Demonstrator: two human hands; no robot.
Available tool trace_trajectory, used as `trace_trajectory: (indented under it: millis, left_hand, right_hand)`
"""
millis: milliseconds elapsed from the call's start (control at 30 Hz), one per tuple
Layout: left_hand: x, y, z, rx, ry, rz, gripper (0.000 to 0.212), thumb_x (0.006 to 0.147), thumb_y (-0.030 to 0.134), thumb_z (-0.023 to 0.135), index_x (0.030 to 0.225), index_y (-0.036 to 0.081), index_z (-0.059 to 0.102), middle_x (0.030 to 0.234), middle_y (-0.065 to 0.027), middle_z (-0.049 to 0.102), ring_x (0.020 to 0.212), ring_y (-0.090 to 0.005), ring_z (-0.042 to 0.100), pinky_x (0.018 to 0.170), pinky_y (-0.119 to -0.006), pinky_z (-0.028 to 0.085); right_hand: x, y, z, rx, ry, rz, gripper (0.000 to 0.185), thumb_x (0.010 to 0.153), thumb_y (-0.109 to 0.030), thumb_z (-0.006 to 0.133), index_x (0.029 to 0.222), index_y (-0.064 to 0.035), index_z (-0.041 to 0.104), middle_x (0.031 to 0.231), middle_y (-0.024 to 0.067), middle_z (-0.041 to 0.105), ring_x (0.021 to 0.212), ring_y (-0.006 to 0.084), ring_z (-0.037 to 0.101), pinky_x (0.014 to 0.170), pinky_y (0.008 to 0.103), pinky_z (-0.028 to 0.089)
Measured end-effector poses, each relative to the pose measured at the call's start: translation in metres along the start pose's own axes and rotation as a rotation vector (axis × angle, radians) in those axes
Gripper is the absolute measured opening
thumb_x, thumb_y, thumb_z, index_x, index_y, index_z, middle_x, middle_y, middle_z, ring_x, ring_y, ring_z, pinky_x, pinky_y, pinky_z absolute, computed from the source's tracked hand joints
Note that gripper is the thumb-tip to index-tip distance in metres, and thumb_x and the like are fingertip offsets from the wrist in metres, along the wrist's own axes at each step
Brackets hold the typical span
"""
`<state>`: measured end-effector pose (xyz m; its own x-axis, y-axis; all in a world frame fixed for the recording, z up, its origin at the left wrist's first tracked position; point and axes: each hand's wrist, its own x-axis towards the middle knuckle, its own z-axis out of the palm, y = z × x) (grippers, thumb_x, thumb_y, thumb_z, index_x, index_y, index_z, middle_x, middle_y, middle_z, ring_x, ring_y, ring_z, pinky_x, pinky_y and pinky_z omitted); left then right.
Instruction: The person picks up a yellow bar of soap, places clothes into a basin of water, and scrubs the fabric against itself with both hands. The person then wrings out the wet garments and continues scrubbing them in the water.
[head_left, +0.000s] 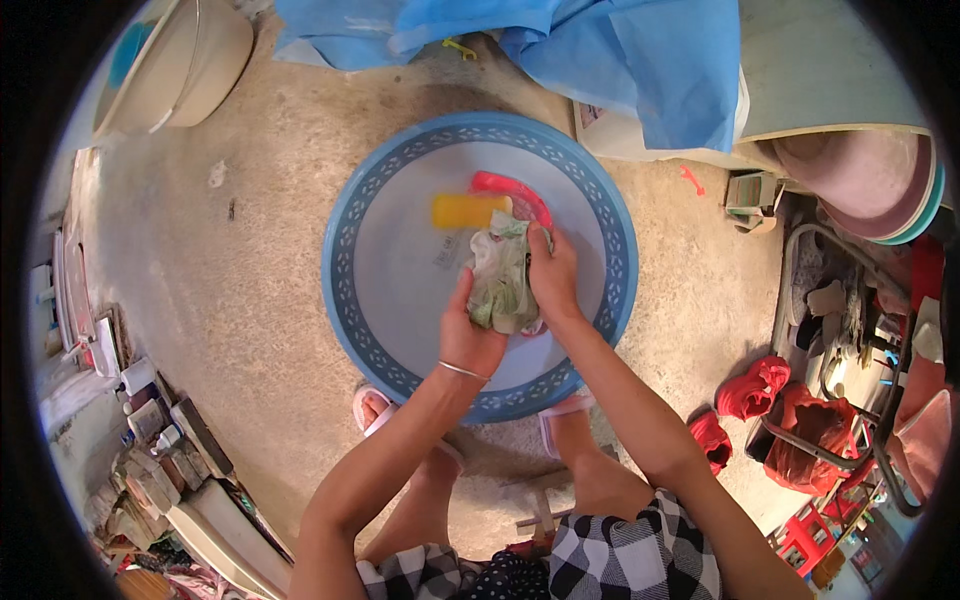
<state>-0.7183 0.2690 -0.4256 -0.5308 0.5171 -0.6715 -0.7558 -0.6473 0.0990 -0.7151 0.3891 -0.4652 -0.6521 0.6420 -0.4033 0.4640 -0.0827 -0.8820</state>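
Note:
A round blue plastic basin (334, 247) with a patterned rim stands on the floor before me. Above its middle, a crumpled green and white soft bundle (502, 289), perhaps cloth or thin plastic, is held between my two hands. My left hand (471, 330), with a bangle at the wrist, supports its lower left side. The fingers of my right hand (551, 262) grip its upper right side. Just beyond the bundle, inside the basin, lie a yellow object (463, 211), blurred, and a red curved plastic object (514, 186), both partly covered.
Blue sheeting (675, 67) hangs over a white container beyond the basin. A beige tub (202, 67) stands far left. Red plastic bags (810, 442) and a metal-framed rack are at right. Bricks (150, 476) and bottles line the lower left. A red toy wrench (691, 180) lies on the floor.

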Motion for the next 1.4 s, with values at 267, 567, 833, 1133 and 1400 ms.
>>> trace_trajectory:
  millis: [267,567,833,1133,1400]
  left_hand:
    - [0.003,0.003,0.013,0.017,-0.018,0.064,0.056,0.096,0.045,0.032,0.130,0.001,0.041,0.131,-0.0148,0.048,0.122,-0.0290,0.044,0.104,-0.042,0.033]
    - [-0.005,0.011,-0.014,0.069,0.057,-0.030,0.069,0.091,0.056,0.036,0.128,-0.001,0.043,0.129,-0.0151,0.049,0.121,-0.0286,0.045,0.104,-0.041,0.032]
    - [0.000,0.002,-0.001,-0.002,0.055,-0.031,0.073,0.090,0.059,0.036,0.130,-0.002,0.041,0.130,-0.0127,0.049,0.121,-0.0249,0.044,0.106,-0.037,0.029]
    - [-0.014,-0.006,0.002,-0.078,0.058,-0.099,0.078,0.087,0.060,0.041,0.127,-0.006,0.041,0.130,-0.0181,0.048,0.122,-0.0301,0.043,0.107,-0.041,0.029]
    - [-0.012,0.033,0.006,0.003,0.156,-0.039,0.079,0.088,0.060,0.040,0.128,-0.007,0.039,0.128,-0.0159,0.049,0.120,-0.0290,0.045,0.105,-0.040,0.030]
  right_hand:
    - [-0.012,-0.004,-0.006,0.126,0.028,0.054,0.039,0.090,-0.033,0.055,0.101,0.0044,0.058,0.095,0.0160,0.061,0.088,0.0206,0.056,0.077,0.0329,0.043]
    - [-0.070,-0.011,0.004,-0.450,-0.080,-0.623,0.022,0.083,-0.024,0.060,0.084,-0.0021,0.057,0.084,0.0167,0.057,0.075,0.0346,0.058,0.065,0.0408,0.046]
    - [0.007,-0.003,0.009,-0.390,0.005,-0.499,0.025,0.084,-0.020,0.059,0.099,-0.0015,0.055,0.092,0.0209,0.059,0.091,0.0388,0.056,0.077,0.0449,0.045]
    - [0.004,-0.007,0.015,-0.666,-0.195,-0.258,0.023,0.085,-0.021,0.056,0.096,-0.0014,0.060,0.096,0.0211,0.060,0.094,0.0354,0.056,0.077,0.0429,0.045]
    - [-0.052,-0.007,0.019,-0.248,-0.153,-0.773,0.024,0.085,-0.020,0.057,0.093,0.0024,0.058,0.098,0.0232,0.060,0.096,0.0353,0.056,0.084,0.0392,0.043]
